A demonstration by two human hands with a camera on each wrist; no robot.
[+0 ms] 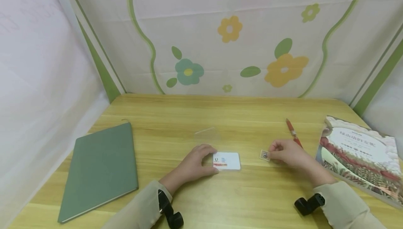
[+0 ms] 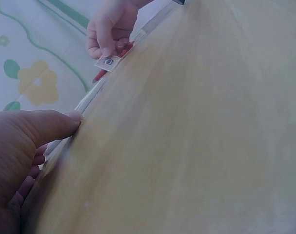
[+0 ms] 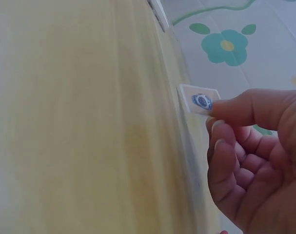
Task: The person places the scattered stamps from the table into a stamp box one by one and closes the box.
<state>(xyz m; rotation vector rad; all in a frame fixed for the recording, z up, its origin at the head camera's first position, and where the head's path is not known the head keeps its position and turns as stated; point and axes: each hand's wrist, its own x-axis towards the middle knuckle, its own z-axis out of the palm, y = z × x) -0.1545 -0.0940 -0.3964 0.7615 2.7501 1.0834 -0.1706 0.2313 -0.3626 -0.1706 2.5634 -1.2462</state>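
A white card (image 1: pixel 231 160) with small print and a red strip lies on the wooden table; it looks slightly thick, with a clear edge. My left hand (image 1: pixel 196 162) holds it at its left end, thumb on the near side and fingers on the far side. To the right, my right hand (image 1: pixel 288 154) pinches a small square sticker-like piece (image 3: pixel 199 100) between thumb and forefinger. That piece is pale-bordered with a dark blue round design, and stands tilted in the right wrist view. Behind the left hand lies a faint transparent sheet (image 1: pixel 207 136).
A green notebook (image 1: pixel 100 169) lies at the left. On the right is a book with an illustrated cover (image 1: pixel 359 152). A slim red pen-like tool (image 1: pixel 292 129) lies partly behind the right hand. A flowered curtain (image 1: pixel 195 19) hangs behind the table (image 1: pixel 176 112).
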